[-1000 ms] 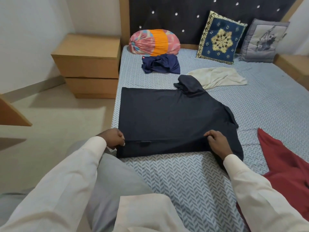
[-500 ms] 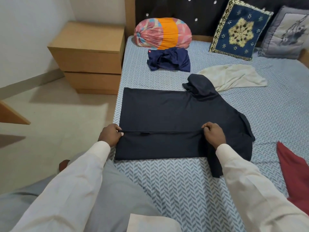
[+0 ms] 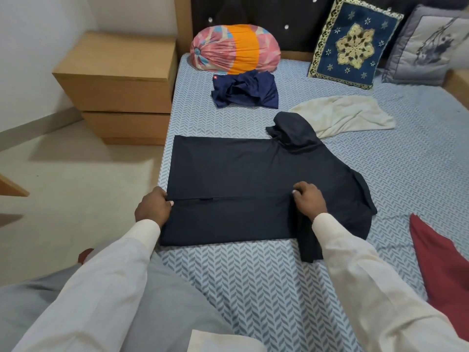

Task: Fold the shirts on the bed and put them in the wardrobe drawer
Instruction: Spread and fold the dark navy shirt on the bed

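Observation:
A dark navy shirt [image 3: 243, 171] lies flat across the bed [image 3: 253, 280], its near side folded over toward the middle. My left hand [image 3: 153, 208] pinches the folded edge at the shirt's left end. My right hand [image 3: 309, 199] grips the same edge near the right, with curled fingers. One sleeve bunches up at the far side, another hangs off near my right wrist. A crumpled blue shirt [image 3: 245, 91], a cream shirt [image 3: 342, 114] and a red shirt [image 3: 446, 262] lie loose on the bed.
A wooden bedside cabinet [image 3: 114, 87] with drawers stands left of the bed. A pink and orange bolster [image 3: 234, 48], a blue embroidered cushion [image 3: 354, 45] and a grey cushion [image 3: 426, 47] lean by the dark headboard. Pale floor [image 3: 76, 186] lies at the left.
Both hands have carried the shirt's near edge farther up over the body, widening the fold. The view has shifted so the red shirt sits farther right.

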Demonstrator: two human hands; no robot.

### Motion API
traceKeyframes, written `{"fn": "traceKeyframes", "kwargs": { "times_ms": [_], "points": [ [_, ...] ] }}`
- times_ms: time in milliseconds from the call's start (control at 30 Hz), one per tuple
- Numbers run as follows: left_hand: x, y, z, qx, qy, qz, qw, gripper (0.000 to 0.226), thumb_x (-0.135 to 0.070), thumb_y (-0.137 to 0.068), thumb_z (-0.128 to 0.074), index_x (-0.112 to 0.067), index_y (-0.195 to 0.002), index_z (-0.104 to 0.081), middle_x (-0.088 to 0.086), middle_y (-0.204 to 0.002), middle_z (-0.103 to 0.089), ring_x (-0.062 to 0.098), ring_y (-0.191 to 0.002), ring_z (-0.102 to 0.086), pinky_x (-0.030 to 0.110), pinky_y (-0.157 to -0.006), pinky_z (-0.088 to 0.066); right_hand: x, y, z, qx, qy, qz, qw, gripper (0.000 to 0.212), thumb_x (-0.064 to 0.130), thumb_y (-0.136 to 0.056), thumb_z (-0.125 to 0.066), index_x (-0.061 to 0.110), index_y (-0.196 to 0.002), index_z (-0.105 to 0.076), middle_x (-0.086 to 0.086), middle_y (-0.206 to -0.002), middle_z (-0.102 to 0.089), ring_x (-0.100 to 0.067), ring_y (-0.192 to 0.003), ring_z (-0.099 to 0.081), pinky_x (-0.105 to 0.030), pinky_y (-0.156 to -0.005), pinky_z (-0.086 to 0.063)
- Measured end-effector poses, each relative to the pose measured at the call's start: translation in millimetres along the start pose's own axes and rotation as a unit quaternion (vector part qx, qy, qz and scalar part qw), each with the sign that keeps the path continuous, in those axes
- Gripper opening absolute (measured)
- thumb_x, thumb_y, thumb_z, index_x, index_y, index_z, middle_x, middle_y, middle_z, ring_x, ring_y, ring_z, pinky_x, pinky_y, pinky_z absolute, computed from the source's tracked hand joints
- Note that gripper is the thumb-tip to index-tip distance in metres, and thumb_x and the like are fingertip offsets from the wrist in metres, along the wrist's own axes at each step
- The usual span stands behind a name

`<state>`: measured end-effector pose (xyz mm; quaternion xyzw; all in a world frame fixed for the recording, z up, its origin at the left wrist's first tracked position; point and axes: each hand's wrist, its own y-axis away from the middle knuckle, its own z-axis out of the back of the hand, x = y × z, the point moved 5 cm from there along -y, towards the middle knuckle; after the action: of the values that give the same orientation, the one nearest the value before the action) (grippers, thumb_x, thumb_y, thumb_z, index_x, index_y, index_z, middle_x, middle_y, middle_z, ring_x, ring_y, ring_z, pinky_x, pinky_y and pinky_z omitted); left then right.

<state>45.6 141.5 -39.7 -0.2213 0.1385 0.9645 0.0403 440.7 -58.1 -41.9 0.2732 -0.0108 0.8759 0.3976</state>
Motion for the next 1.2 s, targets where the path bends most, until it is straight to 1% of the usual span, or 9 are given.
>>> {"fn": "traceKeyframes", "kwargs": {
  "times_ms": [67, 167, 267, 367, 500, 667, 867, 967, 1200],
  "points": [
    [-15.7, 8.0, 0.0, -0.068, -0.086, -0.066, 0.992, 0.038, -0.025, -0.087, -0.065, -0.010, -0.120, -0.052, 0.018, -0.120, -0.052, 0.040, -0.106, -0.052, 0.045, -0.085, -0.045, 4.1, 16.6, 1.7, -0.041, 0.022, 0.002, 0.999, 0.045, 0.042, -0.090, -0.058, 0.023, -0.130, -0.053, -0.010, -0.128, -0.052, -0.035, -0.122, -0.046, -0.051, -0.100, -0.039],
    [-59.2, 36.1, -21.4, -0.098, -0.097, -0.216, 0.967, 0.044, -0.026, -0.082, -0.066, -0.009, -0.121, -0.054, 0.019, -0.115, -0.051, 0.039, -0.103, -0.051, 0.047, -0.085, -0.048, 8.9, 63.4, 6.0, -0.121, 0.062, 0.087, 0.987, 0.052, 0.050, -0.077, -0.070, 0.022, -0.118, -0.054, -0.006, -0.110, -0.053, -0.031, -0.104, -0.050, -0.046, -0.086, -0.042],
    [-113.3, 74.7, -70.3, 0.046, -0.087, -0.338, 0.936, 0.048, -0.038, -0.086, -0.060, -0.022, -0.130, -0.052, 0.009, -0.129, -0.048, 0.031, -0.117, -0.049, 0.042, -0.096, -0.045, -11.8, 98.8, -5.3, -0.053, 0.137, 0.108, 0.983, 0.059, 0.054, -0.063, -0.065, 0.023, -0.111, -0.051, -0.004, -0.101, -0.049, -0.031, -0.095, -0.050, -0.041, -0.076, -0.045],
    [-154.1, 105.1, -117.8, 0.177, -0.167, -0.394, 0.886, 0.065, -0.047, -0.092, -0.053, -0.033, -0.151, -0.028, 0.005, -0.161, -0.016, 0.029, -0.147, -0.016, 0.048, -0.117, -0.022, -36.8, 119.3, -11.2, 0.025, 0.201, 0.031, 0.979, 0.067, 0.051, -0.061, -0.066, 0.022, -0.116, -0.043, -0.004, -0.108, -0.044, -0.032, -0.103, -0.046, -0.039, -0.077, -0.044],
    [-171.8, 114.5, -149.0, 0.241, -0.268, -0.347, 0.866, 0.076, -0.048, -0.097, -0.047, -0.038, -0.154, 0.002, 0.004, -0.163, 0.015, 0.032, -0.149, 0.016, 0.068, -0.113, 0.003, -47.5, 118.4, -9.1, 0.081, 0.212, -0.016, 0.974, 0.063, 0.043, -0.080, -0.064, 0.019, -0.129, -0.034, -0.008, -0.120, -0.048, -0.033, -0.110, -0.051, -0.038, -0.073, -0.044],
    [-179.5, 116.2, -152.8, 0.260, -0.290, -0.298, 0.871, 0.084, -0.044, -0.095, -0.052, -0.038, -0.153, 0.009, 0.002, -0.162, 0.020, 0.033, -0.147, 0.020, 0.077, -0.106, -0.001, -38.3, 64.4, 41.3, 0.176, 0.214, -0.024, 0.960, 0.024, 0.030, -0.072, -0.058, 0.019, -0.093, -0.062, -0.009, -0.098, -0.067, -0.030, -0.092, -0.067, -0.028, -0.072, -0.048],
    [-184.9, 115.4, -153.6, 0.270, -0.304, -0.272, 0.872, 0.090, -0.043, -0.093, -0.056, -0.040, -0.152, 0.012, 0.000, -0.162, 0.019, 0.033, -0.148, 0.019, 0.079, -0.103, -0.007, -31.7, -40.7, 182.1, -0.171, 0.036, -0.056, 0.983, 0.028, 0.031, -0.078, -0.061, 0.023, -0.104, -0.063, -0.007, -0.114, -0.064, -0.029, -0.105, -0.060, -0.038, -0.087, -0.049],
    [-186.2, 114.9, -153.0, 0.272, -0.312, -0.265, 0.871, 0.092, -0.043, -0.093, -0.056, -0.040, -0.152, 0.014, 0.000, -0.161, 0.022, 0.033, -0.147, 0.020, 0.079, -0.103, -0.009, -52.7, -40.9, 206.6, -0.251, -0.037, -0.050, 0.966, 0.038, 0.028, -0.079, -0.063, 0.019, -0.116, -0.059, -0.009, -0.120, -0.059, -0.028, -0.108, -0.057, -0.039, -0.088, -0.047],
    [-191.7, 113.1, -152.7, 0.270, -0.308, -0.261, 0.874, 0.098, -0.045, -0.090, -0.060, -0.038, -0.152, 0.016, 0.002, -0.160, 0.024, 0.034, -0.147, 0.021, 0.079, -0.103, -0.013, -156.8, 2.1, 129.1, -0.037, -0.082, -0.180, 0.980, 0.011, 0.020, -0.074, -0.072, 0.011, -0.078, -0.069, -0.011, -0.069, -0.069, -0.026, -0.064, -0.063, -0.036, -0.068, -0.055]
  ]
}}
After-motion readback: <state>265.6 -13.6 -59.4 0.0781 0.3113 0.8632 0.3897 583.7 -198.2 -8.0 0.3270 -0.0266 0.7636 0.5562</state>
